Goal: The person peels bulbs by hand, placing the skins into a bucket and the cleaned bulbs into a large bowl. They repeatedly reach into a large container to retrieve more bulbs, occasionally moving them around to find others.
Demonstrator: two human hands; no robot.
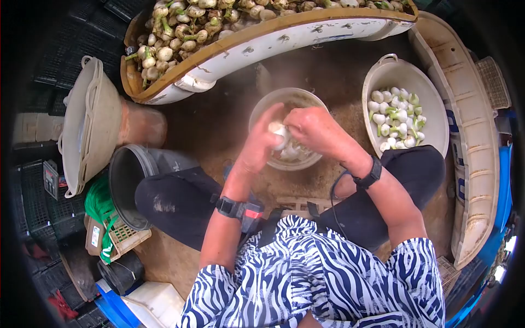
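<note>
My left hand [260,139] is wrapped round a whitish garlic bulb [279,133], held over a pale round bucket [319,158]. My right hand [317,127] is closed in a pinch beside the bulb, its fingertips close against it. What those fingers hold is hidden and blurred. Pale peelings [295,152] lie in the bucket under my hands. On the right, a pale oval tub [435,109] holds several cleaned white bulbs [402,117] with short green stems.
A long white trough [246,52] with a brown rim, heaped with unpeeled bulbs [191,33], spans the far side. To the left stand stacked tubs [90,128], a dark bucket [128,186] and green netting [100,202]. A long beige trough [465,126] is at far right.
</note>
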